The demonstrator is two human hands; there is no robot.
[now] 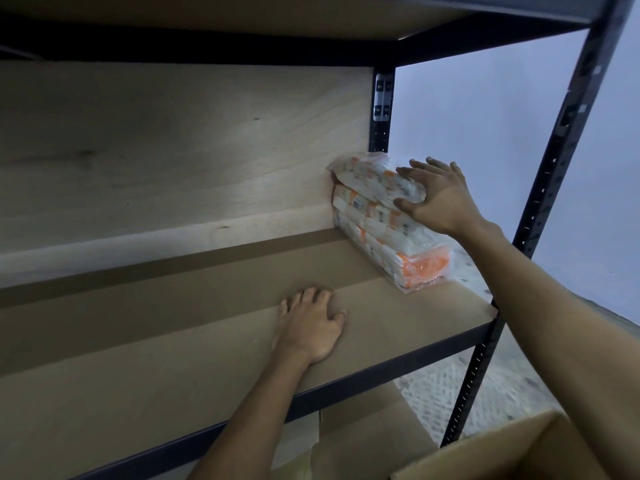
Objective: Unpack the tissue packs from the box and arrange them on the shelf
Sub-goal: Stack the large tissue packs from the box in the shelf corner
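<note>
Head view | my right hand (440,199), fingers spread, presses the top pack (367,178) of a stack (388,247) in the shelf's (207,341) right rear corner | left hand (311,320) lies flat on the shelf, holding nothing | box (512,455) lower right

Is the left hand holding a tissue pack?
No, the left hand rests on the shelf board, while the right hand touches the top tissue pack.
</note>
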